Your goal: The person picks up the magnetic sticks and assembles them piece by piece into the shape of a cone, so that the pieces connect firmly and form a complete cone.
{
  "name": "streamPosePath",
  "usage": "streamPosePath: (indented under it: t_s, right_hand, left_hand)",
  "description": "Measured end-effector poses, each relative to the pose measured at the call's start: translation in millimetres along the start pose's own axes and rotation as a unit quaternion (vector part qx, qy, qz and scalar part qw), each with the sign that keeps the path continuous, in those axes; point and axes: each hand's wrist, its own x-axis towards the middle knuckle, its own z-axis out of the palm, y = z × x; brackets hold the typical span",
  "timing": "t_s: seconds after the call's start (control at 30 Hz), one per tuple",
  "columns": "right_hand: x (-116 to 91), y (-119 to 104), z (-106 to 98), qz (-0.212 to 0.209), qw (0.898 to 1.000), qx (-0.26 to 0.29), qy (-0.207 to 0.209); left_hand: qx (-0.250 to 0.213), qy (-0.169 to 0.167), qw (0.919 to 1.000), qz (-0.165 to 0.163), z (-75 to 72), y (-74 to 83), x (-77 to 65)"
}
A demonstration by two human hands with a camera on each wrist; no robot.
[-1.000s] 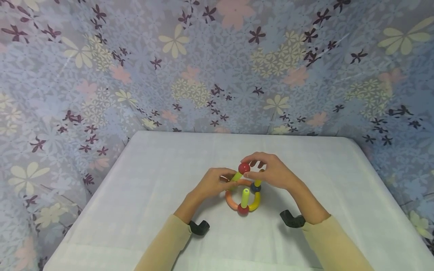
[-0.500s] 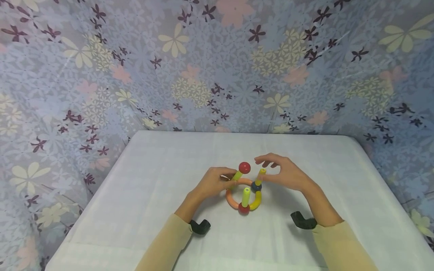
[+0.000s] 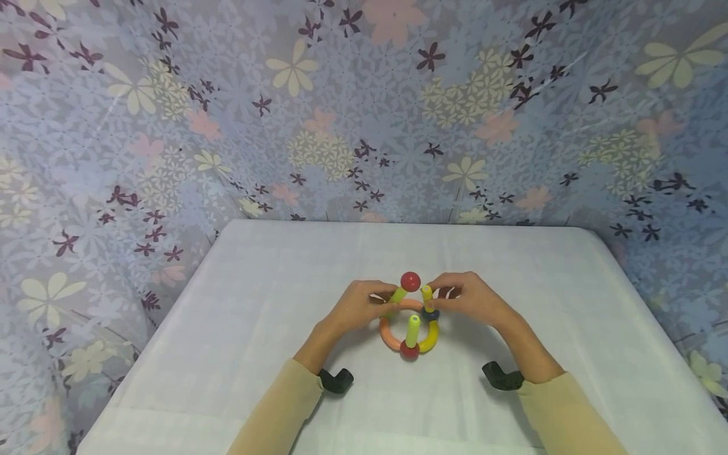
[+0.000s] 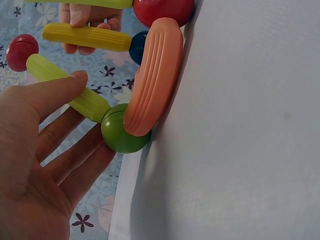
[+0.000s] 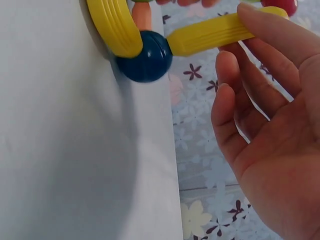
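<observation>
A ring of curved toy rods, two orange [image 4: 157,75] and one yellow [image 5: 114,25], lies on the table, joined by balls. My left hand [image 3: 359,306] pinches a lime rod [image 4: 45,67] that rises from a green ball [image 4: 122,132]. A red ball [image 3: 411,282] caps that rod. Between thumb and fingers, my right hand [image 3: 473,298] pinches a straight yellow rod [image 5: 205,35] standing on a blue ball [image 5: 147,57]. Its upper end is bare. At the ring's near side, another lime rod [image 3: 412,332] stands uncapped on a red ball [image 3: 409,351].
The ring sits around the middle of a table [image 3: 273,272] under a white cloth. Flower-patterned fabric [image 3: 364,126] hangs behind and beside it. Dark wrist mounts [image 3: 335,382] stick out from both sleeves.
My right hand has left the red ball atop the left lime rod, drawn right, then come back in and pinched the yellow rod, whose top has shifted left. My left hand keeps its place.
</observation>
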Motion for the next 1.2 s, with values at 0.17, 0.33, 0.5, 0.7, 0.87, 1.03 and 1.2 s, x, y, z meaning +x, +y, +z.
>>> streamPosePath:
  t_s: [0.17, 0.33, 0.5, 0.7, 0.87, 1.03, 1.2]
  right_hand:
    - [2.2, -5.3, 6.2, -0.015, 1.000, -0.010, 0.004]
    - [3.9, -8.1, 10.1, -0.014, 1.000, -0.016, 0.009]
    - [4.2, -8.6, 11.1, -0.015, 1.000, -0.021, 0.012]
    - [1.6, -7.3, 14.1, 0.011, 0.999, -0.031, 0.024]
    - [-5.0, -11.9, 13.7, 0.042, 0.998, -0.028, 0.038]
    - [-13.1, -13.6, 13.9, 0.022, 1.000, -0.016, 0.006]
    - [-20.0, -16.1, 16.1, -0.009, 0.999, 0.007, -0.053]
  left_hand:
    - [0.003, -0.003, 1.0000, 0.004, 0.3, -0.9, 0.0]
    - [-0.004, -0.002, 0.9999, 0.015, 1.1, -2.5, 0.9]
    - [-0.008, -0.001, 0.9998, 0.019, 1.5, -3.0, 1.0]
    - [-0.008, 0.000, 0.9998, 0.018, 1.0, -3.1, 0.0]
    - [-0.007, 0.002, 0.9998, 0.016, 1.3, -3.4, 0.2]
    - [-0.010, 0.004, 0.9998, 0.018, 1.5, -3.7, -0.1]
    - [-0.007, 0.007, 0.9995, 0.029, 2.7, -4.0, 0.0]
